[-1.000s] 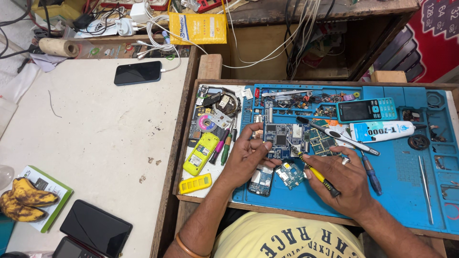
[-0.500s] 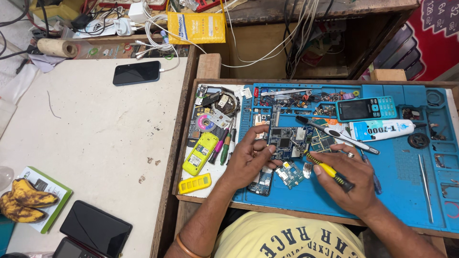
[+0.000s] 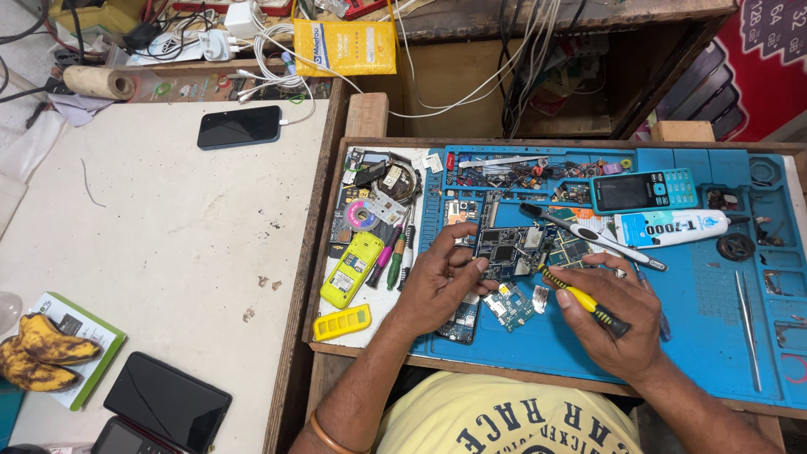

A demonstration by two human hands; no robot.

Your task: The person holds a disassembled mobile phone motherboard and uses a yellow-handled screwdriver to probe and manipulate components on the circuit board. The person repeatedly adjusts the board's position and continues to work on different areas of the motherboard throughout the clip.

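Left hand [image 3: 437,282] pins flat circuit board [image 3: 503,252]; right hand [image 3: 618,324] grip closed round yellow-black screwdriver [image 3: 584,301].

a white table [image 3: 168,219] bears 1 black phone [image 3: 239,127], bananas [image 3: 38,351]; the wooden bench [image 3: 336,168] carries a blue mat [image 3: 698,319].

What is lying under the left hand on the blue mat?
Under the left hand, a dark circuit board shows at the fingertips, and a phone body sticks out below the palm on the blue mat. Whatever lies directly beneath the palm is covered.
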